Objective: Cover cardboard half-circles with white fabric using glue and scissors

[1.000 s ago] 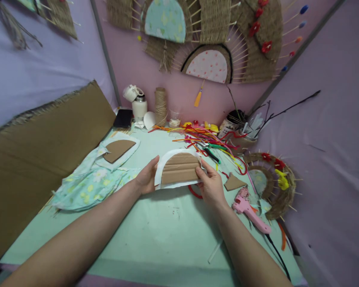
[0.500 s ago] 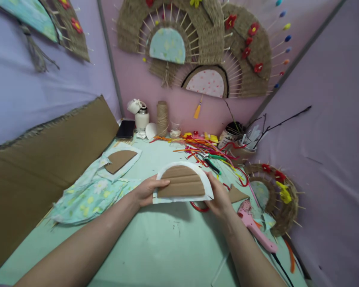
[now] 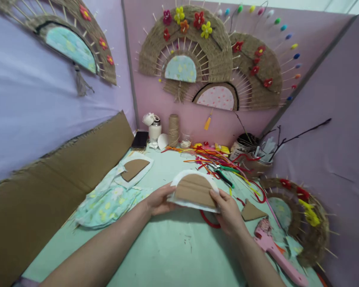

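Between my two hands, above the table, is a half-round piece of cardboard [image 3: 194, 189] lying on white-backed fabric [image 3: 179, 174] that sticks out as a border around it. My left hand [image 3: 161, 200] grips the left edge, its fingers underneath. On the right edge my right hand [image 3: 227, 207] is closed, with the thumb on top of the cardboard. A red curved handle [image 3: 209, 221] shows partly under the piece, and the rest is hidden. To the left, another cardboard piece [image 3: 134, 169] rests on fabric beside a crumpled green floral cloth [image 3: 107, 205].
At right lie a pink glue gun [image 3: 281, 257], a cardboard scrap [image 3: 253, 211] and a woven fan [image 3: 314, 223]. Green-handled pliers [image 3: 227, 169] sit among coloured pipe cleaners [image 3: 203, 153]. A twine spool [image 3: 173, 129] stands at the back. A cardboard sheet [image 3: 62, 175] leans at left.
The view has shifted, so the scene sits lower and further right. My right thumb has come onto the cardboard's face, while my left thumb has moved off it. The piece is tilted slightly differently.
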`<state>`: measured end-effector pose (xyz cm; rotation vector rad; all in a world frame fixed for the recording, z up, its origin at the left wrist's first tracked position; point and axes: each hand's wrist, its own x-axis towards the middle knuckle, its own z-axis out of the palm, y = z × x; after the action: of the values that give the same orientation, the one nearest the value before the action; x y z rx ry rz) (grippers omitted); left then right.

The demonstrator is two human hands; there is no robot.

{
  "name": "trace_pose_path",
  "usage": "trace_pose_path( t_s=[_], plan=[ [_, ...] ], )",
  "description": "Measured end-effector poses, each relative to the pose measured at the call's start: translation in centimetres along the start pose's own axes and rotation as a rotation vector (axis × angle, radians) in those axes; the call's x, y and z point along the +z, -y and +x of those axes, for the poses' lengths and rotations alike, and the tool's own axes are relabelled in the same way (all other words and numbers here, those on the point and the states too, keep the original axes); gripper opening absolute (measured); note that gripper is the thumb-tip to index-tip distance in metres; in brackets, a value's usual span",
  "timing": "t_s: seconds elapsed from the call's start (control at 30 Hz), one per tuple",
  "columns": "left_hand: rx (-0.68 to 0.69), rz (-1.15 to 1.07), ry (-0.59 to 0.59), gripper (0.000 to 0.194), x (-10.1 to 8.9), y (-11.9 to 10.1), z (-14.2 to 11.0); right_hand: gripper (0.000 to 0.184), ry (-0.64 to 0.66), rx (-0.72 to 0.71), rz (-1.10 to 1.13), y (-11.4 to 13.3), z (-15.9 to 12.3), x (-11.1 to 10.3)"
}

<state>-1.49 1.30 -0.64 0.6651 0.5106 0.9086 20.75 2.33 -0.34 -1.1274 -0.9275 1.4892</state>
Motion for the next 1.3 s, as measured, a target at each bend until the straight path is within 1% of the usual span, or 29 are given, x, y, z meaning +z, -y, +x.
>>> trace_pose_path(
  t_s=[0.07, 0.1, 0.13, 0.17, 0.2, 0.23, 0.27, 0.3, 0.33, 0.37, 0.43, 0.47, 0.5, 0.57, 0.63, 0.73, 0.83, 0.93, 1.0, 1.07, 1.13, 1.23, 1.3],
  plan=[
    [0.027, -0.042, 0.128, 0.061, 0.6, 0.4, -0.1, 0.041, -0.004, 0.039, 0.146, 0.0, -0.2, 0.5],
    [0.041, -0.022, 0.163, 0.065, 1.1, 0.9, -0.1, 0.041, 0.002, 0.040, 0.180, -0.1, -0.3, 0.7],
    [0.071, 0.013, 0.144, 0.065, 1.6, 1.6, 0.1, 0.040, 0.015, 0.034, 0.186, -0.4, -0.4, 1.0],
    [0.100, 0.022, 0.086, 0.062, 2.1, 2.4, 0.3, 0.039, 0.033, 0.022, 0.170, -0.7, -0.6, 1.3],
    [0.110, 0.009, -0.014, 0.054, 2.6, 3.2, 0.5, 0.038, 0.055, 0.009, 0.136, -1.1, -0.7, 1.6],
    [0.070, -0.019, -0.142, 0.045, 3.2, 3.9, 0.7, 0.037, 0.070, -0.010, 0.085, -1.5, -0.8, 1.8],
    [0.049, -0.052, -0.301, 0.035, 3.6, 4.4, 0.9, 0.036, 0.074, -0.044, 0.022, -1.8, -0.8, 1.9],
    [0.075, -0.090, -0.450, 0.027, 4.0, 4.7, 1.0, 0.036, 0.078, -0.069, -0.040, -2.0, -0.8, 1.9],
    [0.100, -0.132, -0.516, 0.022, 4.2, 4.7, 1.1, 0.035, 0.053, -0.093, -0.107, -2.0, -0.7, 1.7],
    [0.130, -0.169, -0.539, 0.020, 4.3, 4.4, 1.2, 0.035, 0.020, -0.120, -0.174, -1.9, -0.6, 1.4],
    [0.151, -0.208, -0.525, 0.020, 4.0, 3.4, 1.3, 0.035, -0.064, -0.179, -0.334, -1.2, -0.2, 0.5],
    [0.170, -0.231, -0.531, 0.020, 3.7, 2.7, 1.4, 0.033, -0.084, -0.227, -0.475, -0.7, -0.1, -0.1],
    [0.193, -0.255, -0.546, 0.022, 3.4, 2.1, 1.4, 0.029, -0.095, -0.275, -0.663, -0.2, -0.1, -0.6],
    [0.261, -0.299, -0.558, 0.029, 2.8, 1.0, 1.5, 0.021, -0.052, -0.309, -1.060, 0.7, -0.3, -1.4],
    [0.313, -0.323, -0.566, 0.033, 2.4, 0.4, 1.5, 0.017, 0.010, -0.270, -1.315, 1.1, -0.6, -1.7],
    [0.346, -0.335, -0.577, 0.035, 2.1, -0.1, 1.5, 0.014, 0.055, -0.183, -1.502, 1.0, -1.2, -1.1],
    [0.350, -0.348, -0.575, 0.037, 2.0, -0.4, 1.5, 0.010, 0.072, -0.126, -1.574, 0.9, -1.4, -0.5],
    [0.353, -0.345, -0.559, 0.037, 2.0, -0.8, 1.4, 0.005, 0.082, -0.106, -1.559, 0.8, -1.4, -0.4],
    [0.368, -0.347, -0.561, 0.036, 2.0, -1.2, 1.3, 0.005, 0.072, -0.120, -1.468, 0.5, -1.3, -0.7],
    [0.403, -0.367, -0.580, 0.036, 1.9, -1.6, 1.2, 0.007, 0.081, -0.128, -1.281, 0.1, -1.0, -0.9],
    [0.454, -0.394, -0.601, 0.035, 1.8, -2.1, 1.2, 0.010, 0.119, -0.106, -1.010, -0.5, -0.8, -0.7],
    [0.529, -0.416, -0.629, 0.032, 1.6, -2.6, 1.1, 0.020, 0.200, -0.026, -0.624, -1.2, -0.9, 0.3],
    [0.554, -0.415, -0.635, 0.030, 1.5, -2.8, 1.0, 0.031, 0.260, 0.025, -0.480, -1.4, -1.4, 1.3]
  ],
)
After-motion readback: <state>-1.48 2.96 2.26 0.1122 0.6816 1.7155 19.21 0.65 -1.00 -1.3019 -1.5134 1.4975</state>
